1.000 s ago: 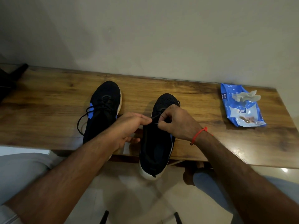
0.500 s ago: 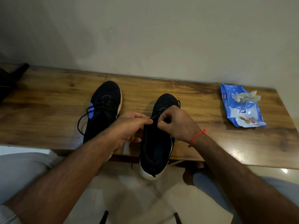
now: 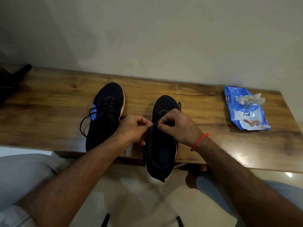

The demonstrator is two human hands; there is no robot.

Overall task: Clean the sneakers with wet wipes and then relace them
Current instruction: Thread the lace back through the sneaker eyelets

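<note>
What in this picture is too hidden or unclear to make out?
Head view:
- The lace on the right sneaker: left hand and right hand cover it.
- Dark object at the table's left end: cut off by the frame edge.
- Wipes pack print: too small to read fully.

Wooden bench (image 3: 49, 115), two sneakers (image 3: 106, 115), wipes pack (image 3: 246, 115)

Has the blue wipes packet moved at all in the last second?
No. The blue wipes packet lies in the same spot near the right end of the wooden bench, a crumpled wipe on top as before.
</note>
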